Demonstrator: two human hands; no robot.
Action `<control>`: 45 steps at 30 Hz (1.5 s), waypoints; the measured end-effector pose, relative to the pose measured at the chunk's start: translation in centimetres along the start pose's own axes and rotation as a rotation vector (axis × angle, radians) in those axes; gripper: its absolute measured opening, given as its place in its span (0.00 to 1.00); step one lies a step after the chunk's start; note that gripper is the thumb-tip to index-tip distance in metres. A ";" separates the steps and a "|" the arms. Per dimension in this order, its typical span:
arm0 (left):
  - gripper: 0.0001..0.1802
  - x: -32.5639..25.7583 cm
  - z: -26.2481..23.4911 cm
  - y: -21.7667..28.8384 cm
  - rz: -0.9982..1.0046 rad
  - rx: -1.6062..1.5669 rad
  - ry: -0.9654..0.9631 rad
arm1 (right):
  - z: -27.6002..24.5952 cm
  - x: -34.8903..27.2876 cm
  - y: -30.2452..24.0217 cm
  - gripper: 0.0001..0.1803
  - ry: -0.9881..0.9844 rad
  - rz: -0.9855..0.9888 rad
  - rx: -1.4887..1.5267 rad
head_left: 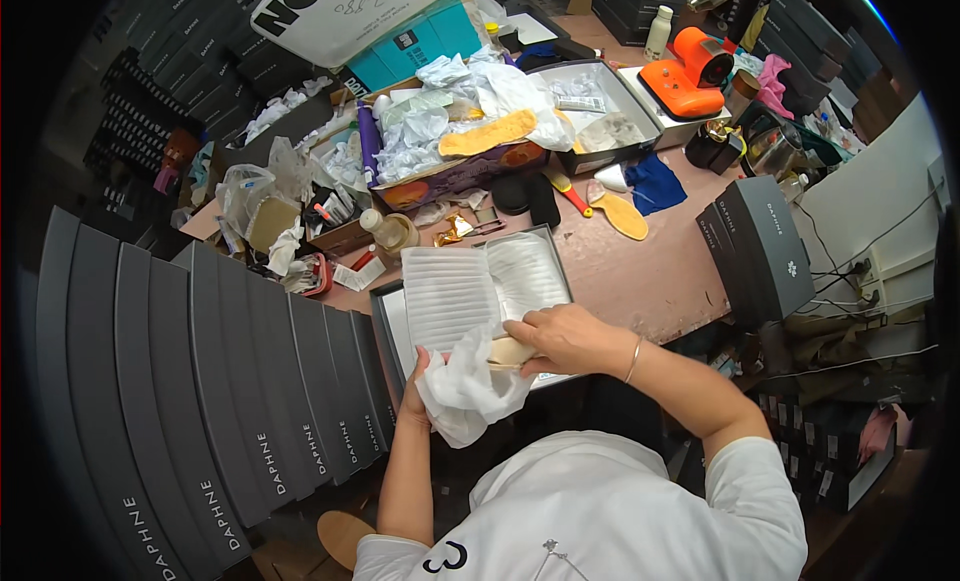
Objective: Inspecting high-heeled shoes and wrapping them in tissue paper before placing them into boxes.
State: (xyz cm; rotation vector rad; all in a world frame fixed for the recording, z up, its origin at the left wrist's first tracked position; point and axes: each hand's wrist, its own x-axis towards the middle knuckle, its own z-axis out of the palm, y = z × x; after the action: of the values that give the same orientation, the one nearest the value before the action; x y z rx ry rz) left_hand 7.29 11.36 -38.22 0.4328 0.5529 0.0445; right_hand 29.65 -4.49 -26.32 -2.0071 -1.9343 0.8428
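My right hand (572, 339) grips a beige shoe (511, 352), only part of which shows. White, thin wrapping (468, 389) lies around the shoe's lower part and hangs down in folds. At the wrapping's left side, my left hand (414, 389) has its thumb and fingers closed on it; some fingers are hidden behind. Just beyond my hands is an open dark shoebox (388, 323). A ribbed white padding sheet (450, 289) and more creased white lining (528, 271) lie in and over the box.
Tall stacks of dark shoeboxes (240, 371) rise on the left. More dark boxes (762, 249) stand at the table's right edge. Farther back are a carton of crumpled paper (440, 186), a yellow insole (622, 217), a red-and-yellow handled tool (573, 195), a glass bottle (390, 231) and an orange device (688, 76).
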 end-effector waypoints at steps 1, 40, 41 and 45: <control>0.39 0.7 0.3 0.3 0.073 0.060 0.031 | 0.3 -0.2 0.6 0.31 0.006 -0.021 0.023; 0.34 -1.9 4.2 -6.7 0.010 -0.327 0.219 | 10.0 4.9 -2.4 0.11 0.392 -0.334 -0.247; 0.34 -1.7 4.7 -6.9 0.052 -0.348 0.304 | 10.1 5.1 -2.5 0.10 0.375 -0.331 -0.262; 0.33 -2.1 3.6 -8.0 0.026 -0.343 0.276 | 12.1 5.6 -2.5 0.07 0.383 -0.277 -0.178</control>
State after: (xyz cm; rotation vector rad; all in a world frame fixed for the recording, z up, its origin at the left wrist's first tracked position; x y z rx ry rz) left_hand 6.76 2.39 -37.74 0.0985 0.7948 0.2233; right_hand 20.76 -1.54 -36.11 -1.7668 -2.0421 0.2078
